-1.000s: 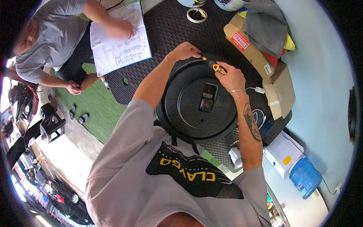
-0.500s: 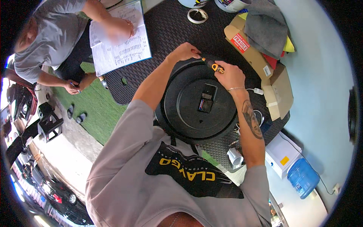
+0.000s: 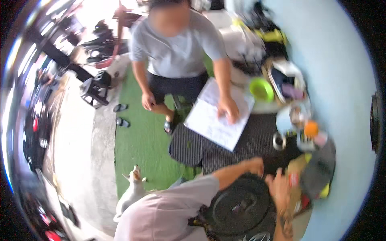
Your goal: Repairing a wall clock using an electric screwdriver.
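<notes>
A small white dog (image 3: pixel 130 193) stands on the green turf at your left. Your left hand (image 3: pixel 255 165) rests on the far rim of the round black disc (image 3: pixel 241 207) near you; your right hand (image 3: pixel 278 188) touches its right edge. Blur hides both grips. A co-worker's hand (image 3: pixel 228 109) presses a paper sheet (image 3: pixel 217 120) on the far mat.

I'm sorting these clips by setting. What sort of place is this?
Probably a small informal repair or workshop spot, half open to the outdoors: a cluttered table with a black ribbed mat, green artificial turf, and a round black disc-shaped device under both hands.
</notes>
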Tool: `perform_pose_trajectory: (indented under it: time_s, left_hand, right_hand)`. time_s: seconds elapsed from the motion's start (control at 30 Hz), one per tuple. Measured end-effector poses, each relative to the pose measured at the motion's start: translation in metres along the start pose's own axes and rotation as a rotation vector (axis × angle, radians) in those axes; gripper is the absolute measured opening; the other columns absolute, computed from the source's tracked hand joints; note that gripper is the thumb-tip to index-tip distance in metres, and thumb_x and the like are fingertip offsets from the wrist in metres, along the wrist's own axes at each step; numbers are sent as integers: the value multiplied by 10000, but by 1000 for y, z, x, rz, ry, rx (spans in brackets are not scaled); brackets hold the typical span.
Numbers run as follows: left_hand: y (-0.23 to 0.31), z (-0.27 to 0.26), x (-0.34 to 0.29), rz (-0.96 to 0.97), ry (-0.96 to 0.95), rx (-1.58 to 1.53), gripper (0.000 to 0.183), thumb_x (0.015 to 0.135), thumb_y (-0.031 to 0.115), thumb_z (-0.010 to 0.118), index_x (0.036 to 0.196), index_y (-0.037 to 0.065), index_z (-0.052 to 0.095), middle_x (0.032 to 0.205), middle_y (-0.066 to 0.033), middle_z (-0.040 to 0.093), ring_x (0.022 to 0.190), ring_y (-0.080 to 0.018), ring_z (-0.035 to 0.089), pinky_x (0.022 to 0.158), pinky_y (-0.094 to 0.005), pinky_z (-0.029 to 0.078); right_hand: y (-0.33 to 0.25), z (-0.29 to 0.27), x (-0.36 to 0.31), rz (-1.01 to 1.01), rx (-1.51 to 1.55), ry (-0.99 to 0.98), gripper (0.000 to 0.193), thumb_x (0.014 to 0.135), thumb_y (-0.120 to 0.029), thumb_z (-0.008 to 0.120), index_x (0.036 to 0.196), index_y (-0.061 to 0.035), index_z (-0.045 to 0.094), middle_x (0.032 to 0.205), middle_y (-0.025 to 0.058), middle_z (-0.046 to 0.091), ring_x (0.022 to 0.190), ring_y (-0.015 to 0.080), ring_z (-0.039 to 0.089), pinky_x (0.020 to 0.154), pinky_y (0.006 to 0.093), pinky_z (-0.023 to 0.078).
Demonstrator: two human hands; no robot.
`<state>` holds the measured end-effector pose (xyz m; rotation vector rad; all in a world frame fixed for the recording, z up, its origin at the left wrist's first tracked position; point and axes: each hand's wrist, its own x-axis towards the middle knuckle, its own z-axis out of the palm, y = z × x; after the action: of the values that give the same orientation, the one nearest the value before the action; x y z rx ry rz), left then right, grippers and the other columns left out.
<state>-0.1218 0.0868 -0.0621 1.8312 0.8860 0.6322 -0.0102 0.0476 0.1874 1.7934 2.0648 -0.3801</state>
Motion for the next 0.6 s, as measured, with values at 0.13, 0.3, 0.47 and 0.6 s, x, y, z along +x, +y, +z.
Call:
perform_pose_trajectory:
  time_s: [0.13,0.3,0.47,0.6]
  left_hand:
    - [12,0,0,-91,-152,56,286,660,246,727,861,43,736,792,-112,706,699,-241,656,640,-371,510]
    - [22,-3,-10,-177,-67,-65,306,682,220,726,903,9,727,820,-129,706,736,-250,661,679,-360,516]
    - [37,-9,-7,-265,-97,-70,302,648,149,750,935,54,738,899,-116,707,828,-256,666,732,-360,523]
    - [36,-3,-17,-116,-21,-161,278,682,105,732,954,57,704,844,-98,695,800,-267,659,691,-383,515]
  right_hand:
    - [13,7,-9,-333,-148,-70,508,729,-170,771,1134,-35,495,1061,210,499,872,411,620,744,450,532]
    - [7,6,14,39,53,-138,450,775,-212,735,1142,-47,531,979,199,554,941,387,586,816,452,480]
    - [31,10,8,-372,-184,-6,495,757,-253,752,1130,-14,530,901,215,601,913,384,585,810,439,485]
    - [36,17,28,-72,-13,-153,474,734,-267,766,1075,-21,546,929,211,596,936,381,589,824,426,487]
